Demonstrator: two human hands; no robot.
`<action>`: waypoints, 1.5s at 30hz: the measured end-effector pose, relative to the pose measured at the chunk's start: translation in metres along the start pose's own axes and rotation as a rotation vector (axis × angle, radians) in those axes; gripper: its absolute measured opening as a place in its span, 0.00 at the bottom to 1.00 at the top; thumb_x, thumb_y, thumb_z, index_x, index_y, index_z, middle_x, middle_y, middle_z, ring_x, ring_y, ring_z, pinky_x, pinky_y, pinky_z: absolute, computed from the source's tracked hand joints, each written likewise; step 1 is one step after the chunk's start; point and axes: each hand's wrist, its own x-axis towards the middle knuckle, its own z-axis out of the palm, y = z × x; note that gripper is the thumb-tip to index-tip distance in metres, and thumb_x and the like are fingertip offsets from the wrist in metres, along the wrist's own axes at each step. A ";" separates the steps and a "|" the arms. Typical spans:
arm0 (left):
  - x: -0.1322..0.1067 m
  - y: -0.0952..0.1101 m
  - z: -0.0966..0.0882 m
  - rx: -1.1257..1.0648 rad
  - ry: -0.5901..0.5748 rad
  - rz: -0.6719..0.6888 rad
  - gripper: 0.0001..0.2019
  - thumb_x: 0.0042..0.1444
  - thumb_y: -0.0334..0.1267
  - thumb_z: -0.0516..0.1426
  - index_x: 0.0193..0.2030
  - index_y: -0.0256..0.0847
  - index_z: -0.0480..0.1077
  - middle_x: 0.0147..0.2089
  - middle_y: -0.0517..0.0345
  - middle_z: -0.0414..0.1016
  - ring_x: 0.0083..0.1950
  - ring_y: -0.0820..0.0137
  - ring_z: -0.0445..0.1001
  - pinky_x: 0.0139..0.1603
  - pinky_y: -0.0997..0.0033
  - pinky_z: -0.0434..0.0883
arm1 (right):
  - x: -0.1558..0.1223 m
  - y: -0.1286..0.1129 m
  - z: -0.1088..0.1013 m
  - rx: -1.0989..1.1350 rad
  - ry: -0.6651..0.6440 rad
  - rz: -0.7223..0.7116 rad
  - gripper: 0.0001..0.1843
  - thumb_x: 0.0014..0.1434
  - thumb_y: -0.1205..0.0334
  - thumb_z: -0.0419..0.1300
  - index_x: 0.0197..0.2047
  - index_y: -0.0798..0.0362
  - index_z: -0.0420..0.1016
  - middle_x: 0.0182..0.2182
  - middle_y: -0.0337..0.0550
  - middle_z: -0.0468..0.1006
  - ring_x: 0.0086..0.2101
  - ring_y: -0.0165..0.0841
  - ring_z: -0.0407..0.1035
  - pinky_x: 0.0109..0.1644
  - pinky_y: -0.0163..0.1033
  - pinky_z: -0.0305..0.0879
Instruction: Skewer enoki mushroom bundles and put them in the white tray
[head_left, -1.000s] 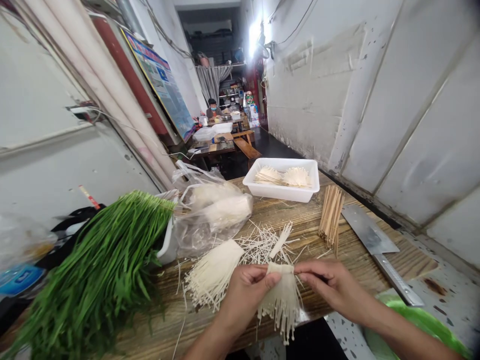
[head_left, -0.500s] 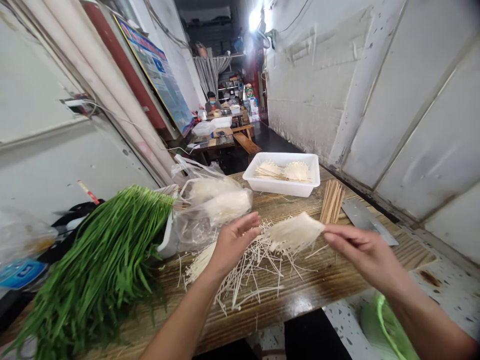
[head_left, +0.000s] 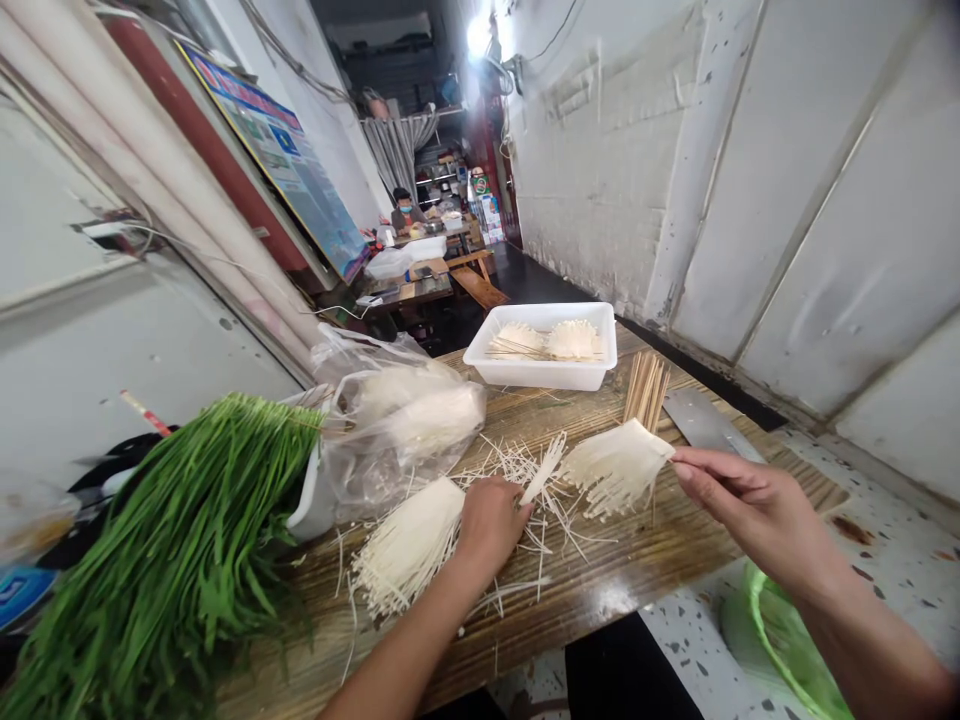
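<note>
My right hand (head_left: 750,505) pinches the corner of a flat, fanned bunch of enoki mushrooms (head_left: 619,462), held up over the table. Whether a skewer runs through that bunch, I cannot tell. My left hand (head_left: 491,520) is closed on a small clump of enoki strands (head_left: 546,468), its tips poking up past the fingers. Just left of that hand lies a larger enoki bunch (head_left: 409,540) on the wooden table (head_left: 600,570). Loose enoki strands (head_left: 555,535) are scattered between the two hands.
Beyond the hands stands a white tray (head_left: 540,375) holding skewered enoki. Bamboo skewers (head_left: 646,385) and a metal blade (head_left: 705,420) lie at right. Green chives (head_left: 187,520) and a bagged enoki pile (head_left: 427,410) are at left. A green bin (head_left: 780,640) stands below; a person sits far back.
My left hand has gone from open to closed on a small clump of strands. My right hand still holds its bunch, now seen slightly farther right. The view has shifted a little.
</note>
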 end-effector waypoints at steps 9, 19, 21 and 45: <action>0.025 -0.002 -0.054 -0.150 0.252 0.007 0.10 0.52 0.37 0.54 0.35 0.42 0.77 0.39 0.56 0.79 0.38 0.67 0.75 0.43 0.69 0.70 | -0.005 0.006 0.011 0.001 -0.100 -0.025 0.15 0.57 0.53 0.59 0.43 0.51 0.78 0.38 0.43 0.81 0.38 0.38 0.75 0.45 0.42 0.72; 0.010 0.006 -0.098 -0.964 0.424 0.012 0.10 0.50 0.40 0.60 0.38 0.38 0.75 0.39 0.54 0.80 0.42 0.66 0.76 0.48 0.66 0.70 | -0.001 -0.019 0.033 0.089 -0.245 -0.107 0.13 0.60 0.56 0.55 0.45 0.48 0.77 0.39 0.42 0.80 0.39 0.34 0.74 0.43 0.39 0.72; 0.007 0.011 -0.099 -1.182 0.423 0.019 0.09 0.51 0.41 0.60 0.37 0.38 0.73 0.38 0.54 0.80 0.42 0.65 0.77 0.51 0.61 0.70 | 0.001 -0.025 0.037 0.101 -0.273 -0.116 0.13 0.61 0.56 0.55 0.45 0.48 0.77 0.40 0.43 0.80 0.39 0.35 0.74 0.44 0.40 0.71; -0.009 0.014 -0.062 -1.494 0.174 -0.223 0.13 0.46 0.41 0.63 0.37 0.36 0.75 0.30 0.56 0.78 0.33 0.71 0.74 0.40 0.69 0.70 | 0.010 -0.046 0.051 0.065 -0.471 -0.155 0.14 0.63 0.60 0.51 0.44 0.48 0.78 0.33 0.41 0.80 0.36 0.34 0.72 0.41 0.38 0.68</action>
